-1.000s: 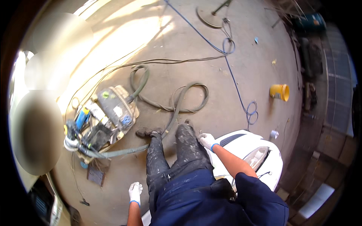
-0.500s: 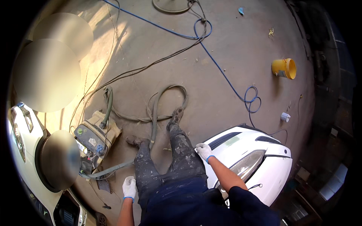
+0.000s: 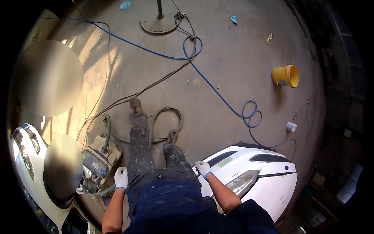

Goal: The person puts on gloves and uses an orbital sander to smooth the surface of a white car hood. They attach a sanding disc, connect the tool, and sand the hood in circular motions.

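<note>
My left hand [image 3: 121,178], in a white work glove with a blue cuff, hangs beside my left thigh. Its fingers are loosely curled, and nothing shows in them. In a matching glove, my right hand [image 3: 202,168] has bent, partly separated fingers and holds nothing visible. It is next to the front of a white car [image 3: 269,191], over or beside its edge; whether it touches is unclear. The car's headlight [image 3: 242,184] lies beside my right forearm. To the left of my legs stands a dusty grey and beige machine [image 3: 96,163] with a thick hose [image 3: 180,117].
A blue hose [image 3: 212,85] and dark cables [image 3: 156,83] cross the floor ahead. A yellow bucket [image 3: 284,76] and a small white cup [image 3: 291,126] are to the right. Another white car [image 3: 33,167] stands at left. A round stand base [image 3: 159,27] is farther off.
I have stepped forward: my left foot is now out in front, beyond the machine, and the right one trails. Both hands have shifted left in view, the right one lower.
</note>
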{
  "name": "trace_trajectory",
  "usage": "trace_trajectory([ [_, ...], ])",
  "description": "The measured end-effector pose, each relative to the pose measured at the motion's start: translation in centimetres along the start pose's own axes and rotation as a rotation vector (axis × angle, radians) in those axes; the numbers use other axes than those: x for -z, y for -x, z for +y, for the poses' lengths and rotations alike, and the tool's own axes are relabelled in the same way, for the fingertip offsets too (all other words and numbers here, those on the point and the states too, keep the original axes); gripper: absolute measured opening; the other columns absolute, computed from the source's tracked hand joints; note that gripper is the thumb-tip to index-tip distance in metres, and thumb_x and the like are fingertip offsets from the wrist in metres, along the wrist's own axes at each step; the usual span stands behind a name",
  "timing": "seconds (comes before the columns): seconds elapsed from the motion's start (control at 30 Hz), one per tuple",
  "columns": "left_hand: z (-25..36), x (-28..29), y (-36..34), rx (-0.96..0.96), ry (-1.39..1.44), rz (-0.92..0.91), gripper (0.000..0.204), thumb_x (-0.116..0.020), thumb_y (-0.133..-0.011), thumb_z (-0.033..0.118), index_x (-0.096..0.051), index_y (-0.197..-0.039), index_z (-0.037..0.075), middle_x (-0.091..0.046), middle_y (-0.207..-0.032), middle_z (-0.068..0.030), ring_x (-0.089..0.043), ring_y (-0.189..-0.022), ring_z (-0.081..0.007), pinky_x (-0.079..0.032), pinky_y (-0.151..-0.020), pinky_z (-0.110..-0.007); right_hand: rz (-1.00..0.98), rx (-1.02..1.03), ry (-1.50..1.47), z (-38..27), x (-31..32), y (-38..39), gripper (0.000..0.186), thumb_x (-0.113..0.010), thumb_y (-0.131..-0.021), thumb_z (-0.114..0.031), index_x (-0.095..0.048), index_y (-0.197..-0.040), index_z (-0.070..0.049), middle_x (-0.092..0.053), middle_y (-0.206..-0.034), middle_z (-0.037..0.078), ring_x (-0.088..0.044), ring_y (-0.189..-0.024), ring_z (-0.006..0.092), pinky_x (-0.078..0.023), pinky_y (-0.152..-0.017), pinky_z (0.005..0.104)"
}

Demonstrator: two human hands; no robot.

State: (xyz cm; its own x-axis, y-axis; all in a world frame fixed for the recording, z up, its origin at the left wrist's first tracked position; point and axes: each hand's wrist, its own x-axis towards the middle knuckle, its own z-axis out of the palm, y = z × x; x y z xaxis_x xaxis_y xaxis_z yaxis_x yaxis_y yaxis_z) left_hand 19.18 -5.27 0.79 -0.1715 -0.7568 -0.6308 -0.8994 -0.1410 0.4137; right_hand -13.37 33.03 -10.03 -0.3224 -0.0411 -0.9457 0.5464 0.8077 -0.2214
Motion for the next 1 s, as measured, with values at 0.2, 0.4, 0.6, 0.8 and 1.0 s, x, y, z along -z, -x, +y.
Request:
trace_trajectory([
  [0.2,3.0,-0.6,-7.0,0.047,-0.117,-0.156,0.037,-0.058,-0.094,0.037,-0.074,-0.106,0.007,-0.073,-0.109,-0.0208,-0.068,-0.110,-0.0393,-0.053,-0.096,-0.044,0.043,0.046,-0.092,-11.4,0.8,1.2,0.021,-0.066,-0.090,-0.011,-0.075,-0.105,0.001,-0.075,-0.090,0.009,-0.068,-0.073,0.0148,-0.056,-0.065,0.0301],
  [0.4,11.8,3.0,-16.6,0.084,-0.013,-0.060,0.031,-0.056,-0.092,0.029,-0.074,-0.107,0.008,-0.072,-0.109,-0.0213,-0.067,-0.109,-0.0400,-0.052,-0.094,-0.049,0.157,0.222,0.216,-20.9,1.1,-4.9,0.014,-0.063,-0.095,-0.004,-0.073,-0.104,0.001,-0.071,-0.084,0.003,-0.063,-0.074,0.0112,-0.054,-0.070,0.0304],
  [0.6,13.5,4.4,-15.7,0.391,0.190,-0.189,0.038,-0.056,-0.094,0.037,-0.073,-0.114,0.009,-0.072,-0.119,-0.0198,-0.065,-0.116,-0.0387,-0.050,-0.100,-0.045,-0.043,0.262,0.112,-37.3,1.7,-6.6,0.016,-0.060,-0.097,-0.006,-0.072,-0.107,-0.001,-0.073,-0.091,0.004,-0.065,-0.081,0.0123,-0.052,-0.075,0.0272],
  [0.8,11.9,0.1,-11.6,0.623,0.364,-0.114,0.041,-0.058,-0.094,0.040,-0.073,-0.118,0.010,-0.070,-0.122,-0.0220,-0.065,-0.118,-0.0380,-0.050,-0.101,-0.044,-0.166,0.338,0.567,-50.0,-2.1,-7.1,0.023,-0.060,-0.087,-0.003,-0.074,-0.105,0.001,-0.073,-0.091,0.007,-0.065,-0.082,0.0143,-0.053,-0.076,0.0294],
  [1.0,13.0,-16.2,-2.4,0.638,0.481,-0.430,0.049,-0.058,-0.098,0.043,-0.071,-0.120,0.001,-0.072,-0.116,-0.0233,-0.071,-0.104,-0.0327,-0.054,-0.094,-0.040,-0.221,0.162,0.777,-60.9,-1.0,-9.5,0.026,-0.058,-0.090,-0.006,-0.069,-0.113,0.001,-0.069,-0.086,0.007,-0.064,-0.073,0.0132,-0.055,-0.067,0.0281],
])
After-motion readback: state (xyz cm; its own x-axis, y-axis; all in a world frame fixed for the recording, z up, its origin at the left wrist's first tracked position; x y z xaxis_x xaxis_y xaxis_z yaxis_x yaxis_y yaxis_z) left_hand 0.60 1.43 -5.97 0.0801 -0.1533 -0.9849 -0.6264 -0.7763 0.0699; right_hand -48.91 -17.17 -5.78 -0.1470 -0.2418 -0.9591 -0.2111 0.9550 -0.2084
